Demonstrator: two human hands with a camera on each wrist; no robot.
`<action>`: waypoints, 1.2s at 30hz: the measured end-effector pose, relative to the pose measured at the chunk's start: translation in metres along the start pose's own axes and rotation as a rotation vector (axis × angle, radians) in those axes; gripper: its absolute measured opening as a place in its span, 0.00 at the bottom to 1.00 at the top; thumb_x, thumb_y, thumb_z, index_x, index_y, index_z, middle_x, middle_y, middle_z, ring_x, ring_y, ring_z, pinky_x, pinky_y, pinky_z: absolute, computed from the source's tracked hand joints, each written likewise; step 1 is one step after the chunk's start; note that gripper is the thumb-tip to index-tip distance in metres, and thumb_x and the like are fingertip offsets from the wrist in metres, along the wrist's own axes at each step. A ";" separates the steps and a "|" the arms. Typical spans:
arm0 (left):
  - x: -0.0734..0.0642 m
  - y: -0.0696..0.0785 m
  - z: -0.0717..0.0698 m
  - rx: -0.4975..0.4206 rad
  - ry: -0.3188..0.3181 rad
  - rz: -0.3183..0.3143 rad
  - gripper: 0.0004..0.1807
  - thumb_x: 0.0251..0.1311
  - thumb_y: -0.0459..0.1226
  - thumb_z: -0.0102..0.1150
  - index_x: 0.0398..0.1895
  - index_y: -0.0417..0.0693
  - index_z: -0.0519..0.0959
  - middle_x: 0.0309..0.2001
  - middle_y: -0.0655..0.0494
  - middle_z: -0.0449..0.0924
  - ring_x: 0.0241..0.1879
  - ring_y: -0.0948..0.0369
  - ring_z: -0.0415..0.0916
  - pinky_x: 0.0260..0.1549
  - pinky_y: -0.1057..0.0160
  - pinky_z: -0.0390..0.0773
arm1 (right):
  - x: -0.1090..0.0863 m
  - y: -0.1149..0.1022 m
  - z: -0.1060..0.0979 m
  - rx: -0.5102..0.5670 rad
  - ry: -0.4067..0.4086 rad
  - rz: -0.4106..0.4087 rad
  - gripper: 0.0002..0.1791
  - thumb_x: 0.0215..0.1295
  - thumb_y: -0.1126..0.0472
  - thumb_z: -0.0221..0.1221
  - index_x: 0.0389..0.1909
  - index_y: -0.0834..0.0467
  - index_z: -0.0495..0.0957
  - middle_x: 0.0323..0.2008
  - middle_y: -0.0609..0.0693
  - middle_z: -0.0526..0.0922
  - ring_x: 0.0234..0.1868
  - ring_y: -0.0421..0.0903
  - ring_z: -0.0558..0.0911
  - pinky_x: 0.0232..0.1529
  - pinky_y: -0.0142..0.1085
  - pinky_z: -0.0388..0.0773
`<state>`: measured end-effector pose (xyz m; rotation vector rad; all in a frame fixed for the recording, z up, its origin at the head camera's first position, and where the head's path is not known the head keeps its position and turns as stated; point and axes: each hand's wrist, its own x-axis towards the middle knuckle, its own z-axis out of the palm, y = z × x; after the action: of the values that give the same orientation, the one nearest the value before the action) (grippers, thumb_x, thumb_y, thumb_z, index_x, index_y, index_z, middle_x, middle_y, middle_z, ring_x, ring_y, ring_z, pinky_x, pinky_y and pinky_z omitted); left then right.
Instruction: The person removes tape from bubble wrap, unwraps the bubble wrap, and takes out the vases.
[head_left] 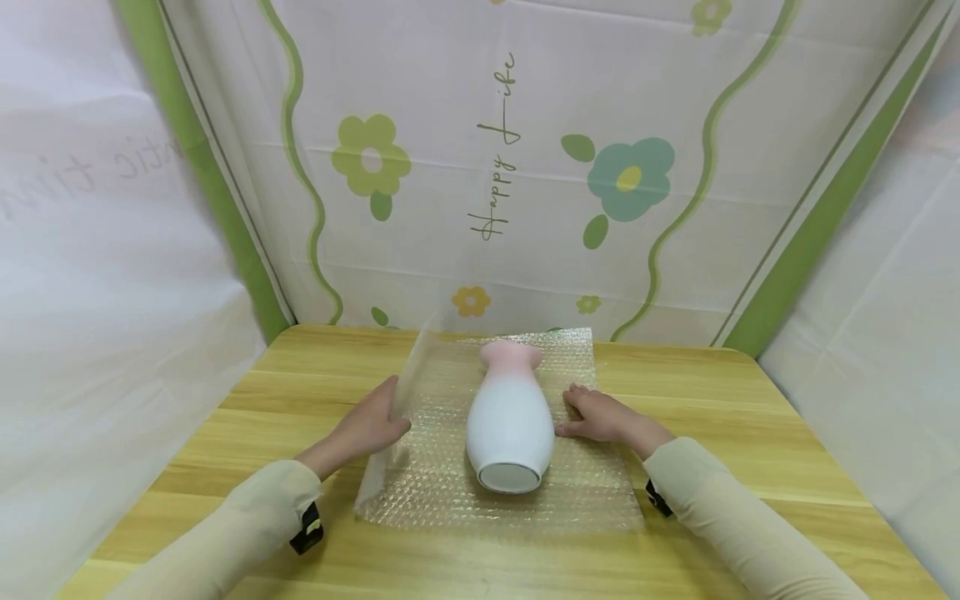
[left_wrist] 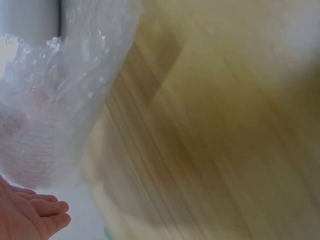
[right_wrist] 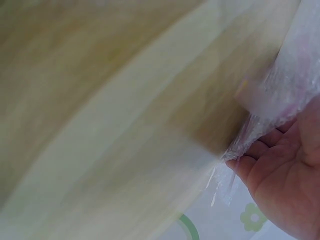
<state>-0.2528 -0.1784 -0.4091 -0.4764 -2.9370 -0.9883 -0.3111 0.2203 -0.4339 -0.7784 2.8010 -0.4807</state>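
A vase (head_left: pixel 511 425), white with a pink neck, lies on its side on a sheet of clear bubble wrap (head_left: pixel 435 492). Its base faces the head camera and its neck points to the far side. At the raised left edge of the sheet, my left hand (head_left: pixel 369 423) rests against the film, thumb and fingers apart. My right hand (head_left: pixel 600 415) holds the sheet's right edge close to the vase, fingers bent. In the right wrist view, film (right_wrist: pixel 267 115) covers that hand's fingertips. The left wrist view has the left fingers (left_wrist: pixel 47 210) beside the film.
Everything lies on a wood-grain table (head_left: pixel 697 500). A white curtain (head_left: pixel 450 100) with printed flowers hangs behind its far edge, and plain white cloths hang at both sides. A dark strap device (head_left: pixel 307 529) is on the left wrist, another on the right.
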 end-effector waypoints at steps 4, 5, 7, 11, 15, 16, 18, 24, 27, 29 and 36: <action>-0.001 -0.005 -0.002 0.005 0.016 0.008 0.39 0.58 0.32 0.56 0.71 0.32 0.54 0.61 0.35 0.68 0.57 0.43 0.70 0.51 0.44 0.74 | 0.000 -0.001 0.001 0.007 0.005 -0.002 0.25 0.63 0.41 0.61 0.31 0.61 0.69 0.65 0.77 0.60 0.68 0.69 0.59 0.59 0.56 0.66; -0.001 -0.007 -0.003 0.007 0.020 0.009 0.38 0.57 0.32 0.56 0.71 0.33 0.55 0.60 0.36 0.70 0.55 0.44 0.71 0.48 0.45 0.76 | 0.000 -0.001 0.001 0.008 0.005 -0.003 0.26 0.63 0.41 0.61 0.30 0.61 0.69 0.65 0.77 0.60 0.67 0.69 0.60 0.56 0.55 0.67; -0.003 -0.010 -0.004 0.027 0.020 0.015 0.38 0.57 0.30 0.55 0.72 0.33 0.54 0.60 0.35 0.70 0.55 0.44 0.72 0.47 0.45 0.77 | -0.001 -0.001 0.002 0.014 0.005 -0.007 0.26 0.63 0.41 0.61 0.29 0.61 0.69 0.65 0.77 0.60 0.67 0.69 0.60 0.54 0.54 0.68; -0.007 -0.018 -0.005 0.071 0.003 -0.010 0.39 0.59 0.29 0.53 0.73 0.28 0.49 0.67 0.31 0.61 0.62 0.39 0.65 0.56 0.42 0.70 | -0.004 0.001 0.004 0.019 0.007 -0.002 0.29 0.63 0.41 0.61 0.39 0.67 0.73 0.66 0.77 0.58 0.68 0.69 0.58 0.60 0.56 0.65; -0.008 -0.022 -0.010 0.129 -0.010 -0.024 0.39 0.60 0.27 0.52 0.71 0.21 0.46 0.69 0.26 0.53 0.66 0.36 0.58 0.61 0.40 0.63 | -0.004 0.003 0.002 0.017 0.012 0.006 0.31 0.63 0.41 0.61 0.44 0.67 0.74 0.66 0.77 0.58 0.68 0.69 0.57 0.63 0.58 0.61; -0.008 -0.023 -0.012 0.151 -0.008 -0.023 0.39 0.60 0.27 0.52 0.70 0.20 0.46 0.68 0.25 0.53 0.65 0.35 0.58 0.60 0.40 0.64 | -0.003 0.003 0.002 0.015 0.010 0.007 0.30 0.63 0.40 0.60 0.44 0.66 0.74 0.66 0.76 0.58 0.68 0.69 0.57 0.64 0.58 0.59; -0.008 -0.025 -0.015 0.195 -0.002 -0.016 0.39 0.59 0.26 0.53 0.69 0.19 0.47 0.67 0.24 0.55 0.63 0.35 0.62 0.56 0.41 0.69 | -0.001 0.003 0.001 0.007 0.007 0.002 0.28 0.63 0.39 0.60 0.38 0.63 0.72 0.66 0.76 0.58 0.68 0.69 0.57 0.64 0.58 0.60; -0.008 -0.033 -0.019 0.264 0.000 -0.010 0.40 0.55 0.26 0.55 0.68 0.18 0.48 0.65 0.23 0.59 0.58 0.35 0.68 0.49 0.42 0.75 | -0.001 0.002 0.001 0.005 -0.004 0.012 0.35 0.63 0.38 0.59 0.52 0.66 0.72 0.67 0.77 0.56 0.69 0.70 0.56 0.66 0.59 0.56; -0.008 -0.037 -0.021 0.271 -0.008 -0.021 0.41 0.54 0.26 0.56 0.67 0.16 0.48 0.63 0.22 0.61 0.55 0.36 0.71 0.46 0.44 0.76 | -0.001 0.002 0.001 0.005 -0.003 0.013 0.30 0.63 0.38 0.59 0.43 0.64 0.73 0.67 0.76 0.56 0.69 0.69 0.56 0.65 0.59 0.57; -0.007 -0.039 -0.021 0.270 -0.017 -0.030 0.42 0.53 0.26 0.57 0.67 0.16 0.47 0.62 0.22 0.63 0.53 0.36 0.72 0.45 0.44 0.77 | -0.001 0.002 0.001 0.010 -0.004 0.018 0.31 0.63 0.38 0.59 0.42 0.65 0.73 0.68 0.76 0.56 0.69 0.68 0.56 0.66 0.58 0.57; -0.005 -0.046 -0.022 0.272 -0.031 -0.023 0.43 0.49 0.24 0.60 0.68 0.19 0.51 0.59 0.24 0.68 0.51 0.37 0.74 0.42 0.45 0.78 | 0.000 0.003 0.002 0.009 -0.013 0.032 0.47 0.63 0.38 0.59 0.68 0.72 0.61 0.69 0.75 0.53 0.70 0.68 0.54 0.68 0.57 0.52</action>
<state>-0.2630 -0.2277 -0.4196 -0.4517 -3.0439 -0.5732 -0.3115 0.2220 -0.4368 -0.7315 2.7922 -0.4807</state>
